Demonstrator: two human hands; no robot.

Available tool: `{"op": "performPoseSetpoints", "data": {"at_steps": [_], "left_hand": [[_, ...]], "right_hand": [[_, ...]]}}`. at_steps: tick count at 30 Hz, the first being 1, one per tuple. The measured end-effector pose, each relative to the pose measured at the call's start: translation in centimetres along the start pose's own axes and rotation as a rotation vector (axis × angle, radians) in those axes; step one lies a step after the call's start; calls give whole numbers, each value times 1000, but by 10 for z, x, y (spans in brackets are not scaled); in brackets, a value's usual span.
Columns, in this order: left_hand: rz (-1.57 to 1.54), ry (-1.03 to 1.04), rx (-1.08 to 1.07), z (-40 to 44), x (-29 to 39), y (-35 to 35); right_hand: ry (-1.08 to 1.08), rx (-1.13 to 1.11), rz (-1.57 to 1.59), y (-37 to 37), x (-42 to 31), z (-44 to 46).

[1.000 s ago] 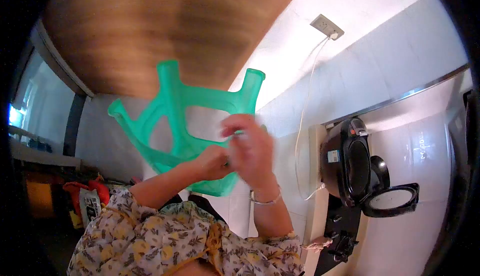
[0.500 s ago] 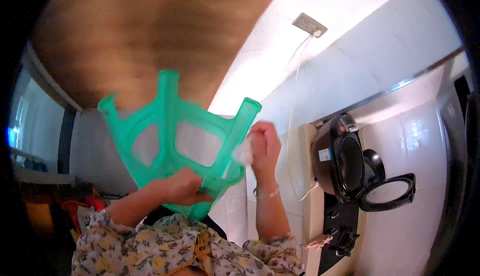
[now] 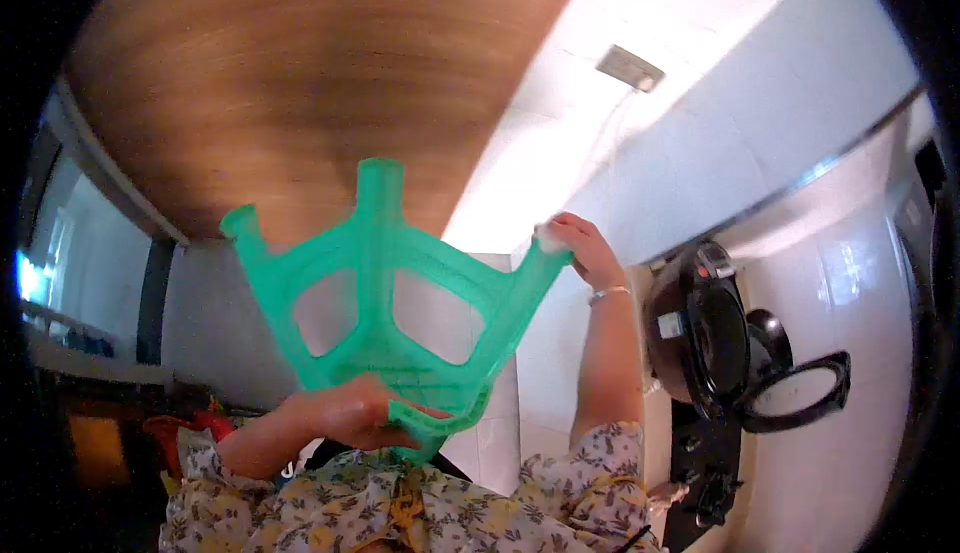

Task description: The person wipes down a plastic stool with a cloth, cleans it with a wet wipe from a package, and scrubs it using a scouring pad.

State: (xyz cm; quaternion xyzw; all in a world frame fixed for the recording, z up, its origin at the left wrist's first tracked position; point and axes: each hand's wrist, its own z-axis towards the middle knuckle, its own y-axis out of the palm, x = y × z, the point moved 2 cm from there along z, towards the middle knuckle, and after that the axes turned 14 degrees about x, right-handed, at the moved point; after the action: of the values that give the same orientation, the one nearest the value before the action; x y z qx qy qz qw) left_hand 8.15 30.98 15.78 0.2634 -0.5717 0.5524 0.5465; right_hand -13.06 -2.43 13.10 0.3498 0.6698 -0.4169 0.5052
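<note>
A green plastic stool [image 3: 379, 273] is held up in front of me, its legs pointing up and away. My left hand [image 3: 352, 415] is closed around the seat edge at the near end. At the tip of the stool's right leg, my right hand [image 3: 592, 253] presses a small white cloth or tissue [image 3: 550, 239]. Its fingers are curled over the cloth and the leg end.
A brown wooden panel [image 3: 300, 83] fills the upper left. On the right, a dark rice cooker [image 3: 672, 363] with its lid [image 3: 800, 393] raised stands by a black stove [image 3: 690, 468]. A wall socket [image 3: 630, 68] with a plugged cord is above.
My right hand and the cloth have moved from the lower part of the right leg up to its tip. The stool has shifted slightly right and down in view.
</note>
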Motion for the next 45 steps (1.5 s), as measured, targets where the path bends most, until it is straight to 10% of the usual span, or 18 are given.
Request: {"op": "performPoseSetpoints", "data": {"at_steps": [10, 17, 20, 22, 26, 31, 36, 41, 45], "left_hand": [[-56, -506, 58, -61, -39, -81], [-204, -549, 833, -128, -135, -87], [50, -472, 1276, -134, -138, -71], [1290, -178, 1466, -106, -81, -64], [744, -16, 817, -28, -35, -18], [255, -334, 308, 41, -43, -17], [123, -185, 233, 59, -52, -1], [210, -229, 358, 64, -57, 17], [220, -115, 416, 65, -81, 31]], "right_hand": [[46, -66, 701, 43, 38, -17], [-33, 277, 649, 115, 16, -66], [-76, 267, 703, 132, 5, -89], [-78, 250, 705, 148, -5, -107], [-154, 259, 717, 175, -30, -131], [-209, 354, 728, 170, -60, -152], [-237, 337, 790, 148, -66, -158], [-1108, 420, -419, 142, -104, -174], [-1100, 432, -547, 142, -79, -167]]}}
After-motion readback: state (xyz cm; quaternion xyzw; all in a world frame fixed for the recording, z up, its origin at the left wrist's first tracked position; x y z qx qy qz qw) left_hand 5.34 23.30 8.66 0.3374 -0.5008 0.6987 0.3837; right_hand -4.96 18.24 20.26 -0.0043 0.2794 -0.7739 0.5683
